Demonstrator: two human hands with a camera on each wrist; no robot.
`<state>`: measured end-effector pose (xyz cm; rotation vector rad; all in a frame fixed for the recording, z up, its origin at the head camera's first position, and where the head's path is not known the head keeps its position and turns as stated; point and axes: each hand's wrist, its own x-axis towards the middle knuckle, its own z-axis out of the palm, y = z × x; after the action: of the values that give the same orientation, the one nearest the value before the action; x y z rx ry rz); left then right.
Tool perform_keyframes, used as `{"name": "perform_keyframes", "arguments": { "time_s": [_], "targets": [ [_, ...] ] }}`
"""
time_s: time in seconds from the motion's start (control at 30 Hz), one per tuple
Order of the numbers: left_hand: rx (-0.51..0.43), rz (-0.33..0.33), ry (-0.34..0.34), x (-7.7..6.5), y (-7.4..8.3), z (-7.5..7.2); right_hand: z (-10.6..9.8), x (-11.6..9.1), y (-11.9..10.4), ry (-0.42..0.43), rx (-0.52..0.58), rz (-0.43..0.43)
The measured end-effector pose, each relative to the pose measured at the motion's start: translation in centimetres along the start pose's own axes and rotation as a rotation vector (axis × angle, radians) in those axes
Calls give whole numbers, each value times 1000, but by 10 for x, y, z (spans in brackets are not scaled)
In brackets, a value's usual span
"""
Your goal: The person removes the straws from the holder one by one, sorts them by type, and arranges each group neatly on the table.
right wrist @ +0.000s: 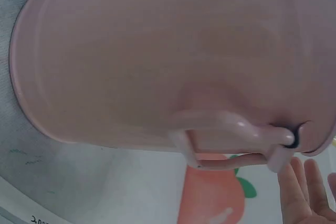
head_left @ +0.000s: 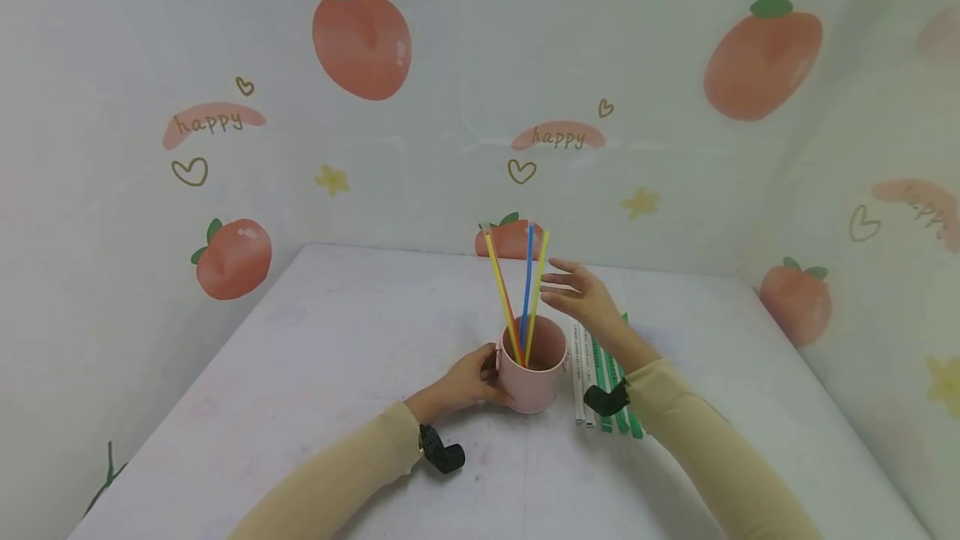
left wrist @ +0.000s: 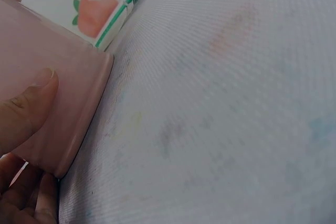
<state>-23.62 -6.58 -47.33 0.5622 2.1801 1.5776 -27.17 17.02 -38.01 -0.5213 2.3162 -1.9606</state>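
A small pink bucket (head_left: pixel 531 390) with side handles stands upright on the table. Thin coloured sticks that look like drinking straws lean inside it: a blue straw (head_left: pixel 527 282), a red straw (head_left: pixel 511 311) and yellow straws (head_left: pixel 497 269). My left hand (head_left: pixel 463 382) grips the bucket's left side, its thumb (left wrist: pixel 31 111) on the wall and the other fingers round the far side, low down. Right of the straw tops, my right hand (head_left: pixel 588 298) is raised with its fingers extended and holds nothing. The right wrist view shows the bucket's handle (right wrist: pixel 231 121) close up, with the right fingers just beyond the rim.
Just right of the bucket, long white strips (head_left: pixel 584 373) with print and green-and-white strips (head_left: pixel 617 394) lie side by side on the white table (head_left: pixel 360 323), partly under my right forearm. A white curtain (head_left: pixel 450 48) with fruit prints hangs behind the table.
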Motion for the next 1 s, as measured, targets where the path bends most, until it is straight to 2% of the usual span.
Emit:
{"name": "perform_keyframes", "arguments": {
  "time_s": [0.17, 0.37, 0.6, 1.0],
  "targets": [
    [5, 7, -1, 1, -1, 0, 3, 2, 5, -28, -55, 40],
    [7, -10, 6, 1, -1, 0, 7, 1, 7, -54, -40, 79],
    [-9, 8, -5, 1, -1, 0, 13, 0, 7, -29, -78, 127],
    [-2, 6, -6, 1, -2, 0, 16, 1, 13, -27, -83, 103]
  ]
}}
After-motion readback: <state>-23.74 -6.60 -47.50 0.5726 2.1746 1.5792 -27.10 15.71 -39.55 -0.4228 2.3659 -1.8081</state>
